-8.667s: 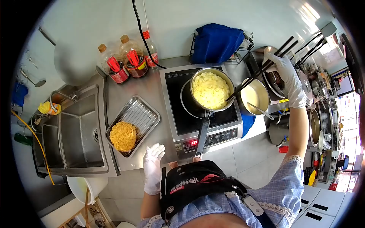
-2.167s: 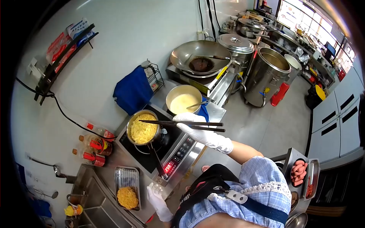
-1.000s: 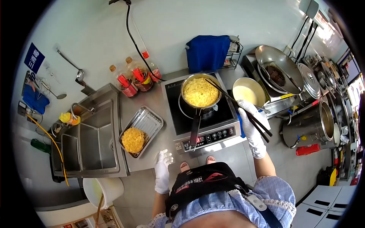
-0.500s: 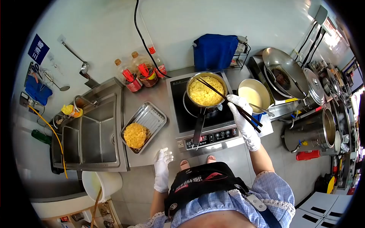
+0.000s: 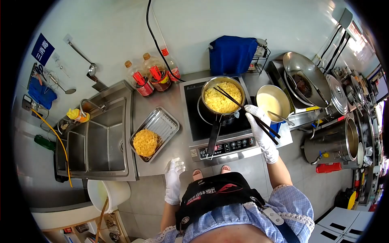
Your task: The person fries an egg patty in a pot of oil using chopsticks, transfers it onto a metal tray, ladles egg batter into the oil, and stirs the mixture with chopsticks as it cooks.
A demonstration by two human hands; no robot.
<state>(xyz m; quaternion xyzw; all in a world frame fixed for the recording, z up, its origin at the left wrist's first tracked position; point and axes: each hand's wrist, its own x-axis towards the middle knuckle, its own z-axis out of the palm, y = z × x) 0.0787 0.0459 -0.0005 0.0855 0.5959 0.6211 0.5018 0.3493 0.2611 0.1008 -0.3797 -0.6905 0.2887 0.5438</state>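
Note:
My right hand (image 5: 260, 123), in a white glove, is closed around a pair of long dark chopsticks (image 5: 268, 129). Their tips reach into yellow food, which looks like fried noodles or shredded egg (image 5: 221, 97), inside a saucepan (image 5: 206, 104). The pan stands on a black induction cooktop (image 5: 190, 121), its dark handle pointing toward me. Also gloved, my left hand (image 5: 174, 178) hangs by the counter's front edge with its fingers loosely apart and nothing in them. Ahead of it, a round golden noodle-like cake (image 5: 146, 142) lies on a metal tray (image 5: 168, 121).
Right of the cooktop stands a pot of pale yellow liquid (image 5: 267, 101) with a utensil handle over its rim. A wok (image 5: 302, 65) is farther right. Sauce bottles (image 5: 160, 77) line the wall; a double sink (image 5: 105, 133) is at left, above a white bucket (image 5: 119, 194).
The chopstick tips have shifted slightly right and down in the pan, and my right hand has moved a little the same way. My left hand stays by the counter edge.

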